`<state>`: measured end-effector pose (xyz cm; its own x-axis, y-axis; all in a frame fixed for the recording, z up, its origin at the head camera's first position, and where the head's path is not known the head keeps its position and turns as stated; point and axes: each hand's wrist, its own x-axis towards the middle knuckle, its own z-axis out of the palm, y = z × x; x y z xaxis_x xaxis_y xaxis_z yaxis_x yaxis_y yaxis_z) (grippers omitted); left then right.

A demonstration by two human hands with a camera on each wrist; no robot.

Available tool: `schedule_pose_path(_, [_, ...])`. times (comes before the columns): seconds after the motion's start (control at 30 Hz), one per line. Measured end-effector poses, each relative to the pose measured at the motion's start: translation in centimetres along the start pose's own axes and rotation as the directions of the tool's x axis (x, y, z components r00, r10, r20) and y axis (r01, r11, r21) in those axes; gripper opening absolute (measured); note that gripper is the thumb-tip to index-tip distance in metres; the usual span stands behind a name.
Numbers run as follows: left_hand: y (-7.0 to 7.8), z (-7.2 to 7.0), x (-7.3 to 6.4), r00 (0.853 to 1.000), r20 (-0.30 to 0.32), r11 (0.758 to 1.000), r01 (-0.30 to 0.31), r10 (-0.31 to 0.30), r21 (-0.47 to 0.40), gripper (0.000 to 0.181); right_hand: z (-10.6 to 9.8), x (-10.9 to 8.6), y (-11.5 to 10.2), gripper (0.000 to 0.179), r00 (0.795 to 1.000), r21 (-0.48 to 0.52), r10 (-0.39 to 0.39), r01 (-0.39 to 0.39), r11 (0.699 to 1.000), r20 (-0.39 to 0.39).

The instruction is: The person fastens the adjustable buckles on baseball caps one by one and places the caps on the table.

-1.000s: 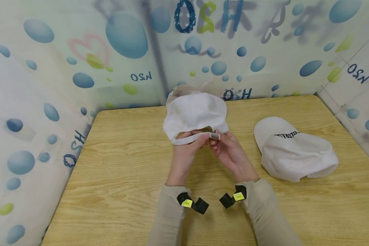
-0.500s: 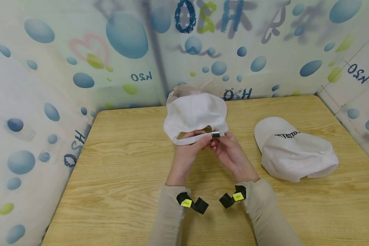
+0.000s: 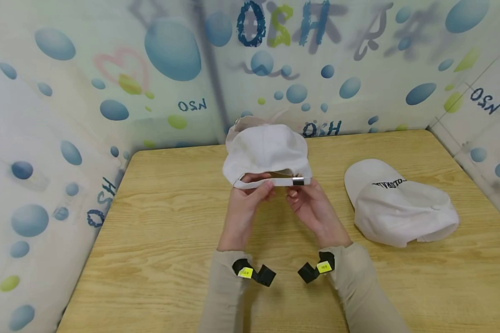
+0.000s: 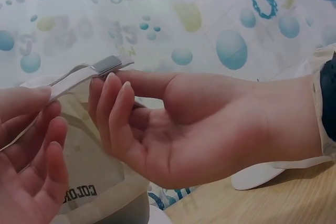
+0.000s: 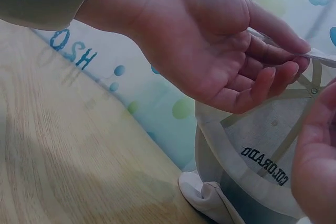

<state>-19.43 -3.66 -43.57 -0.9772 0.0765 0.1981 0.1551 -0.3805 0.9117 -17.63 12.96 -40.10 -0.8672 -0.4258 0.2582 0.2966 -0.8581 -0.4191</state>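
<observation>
A white cap (image 3: pixel 266 150) is held up over the table, its rear opening and back strap (image 3: pixel 275 182) towards me. My left hand (image 3: pixel 241 208) pinches the strap left of its middle, thumb in front. With thumb and fingers my right hand (image 3: pixel 314 210) pinches the strap's right end, beside the metal buckle (image 3: pixel 298 181). In the left wrist view the buckle (image 4: pixel 107 64) lies flat on the strap above the right fingertips. The right wrist view looks into the cap's inside (image 5: pixel 268 145), where dark COLORADO stitching shows through.
A second white cap (image 3: pixel 400 203) with dark lettering lies on the wooden table (image 3: pixel 158 231) at the right. Behind the held cap, a pinkish cap (image 3: pixel 243 123) is partly hidden near the patterned back wall (image 3: pixel 166 125).
My left hand has slid left along the strap, away from the buckle. The strap now runs straighter, and the buckle has shifted slightly right, its dark face showing. My right hand stays put.
</observation>
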Motion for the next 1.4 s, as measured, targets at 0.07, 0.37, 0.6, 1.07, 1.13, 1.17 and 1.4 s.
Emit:
schedule_pose_path(0.07, [-2.6, -1.2, 0.9, 1.0, -0.008, 1.0, -0.028, 0.028, 0.001, 0.033, 0.0, 0.0, 0.0, 0.021, 1.0, 0.005, 0.001, -0.001, 1.0, 0.008])
schedule_pose_path(0.37, [3.7, 2.3, -1.1, 0.998, -0.061, 0.998, 0.006, -0.002, 0.062, 0.025, -0.1, 0.2, 0.0, 0.018, 1.0, 0.002, 0.004, -0.004, 1.0, 0.022])
schedule_pose_path(0.6, [-1.2, -0.1, 0.2, 0.998, -0.043, 0.997, -0.052, 0.054, 0.048, 0.024, -0.1, 0.2, 0.0, 0.016, 1.0, -0.005, 0.011, -0.011, 1.0, -0.004])
schedule_pose_path(1.07, [4.3, 2.9, -1.4, 0.999, -0.033, 0.998, 0.009, -0.007, 0.064, 0.024, 0.1, 0.3, 0.2, 0.02, 0.999, -0.054, 0.028, -0.03, 0.998, -0.033])
schedule_pose_path(1.13, [5.2, 3.5, -1.6, 0.999, -0.033, 0.998, 0.032, -0.03, 0.055, 0.02, 0.1, 0.3, 0.2, 0.021, 0.999, -0.052, 0.03, -0.032, 0.998, -0.03])
schedule_pose_path(1.17, [5.4, 3.7, -1.7, 0.999, -0.032, 0.998, 0.043, -0.041, 0.052, 0.018, 0.1, 0.3, 0.2, 0.022, 0.999, -0.052, 0.03, -0.032, 0.998, -0.029])
schedule_pose_path(1.4, [5.6, 4.1, -1.7, 0.997, -0.029, 0.996, 0.069, -0.067, 0.053, 0.015, 0.1, 0.3, 0.3, 0.016, 0.999, -0.067, 0.032, -0.035, 0.997, -0.044])
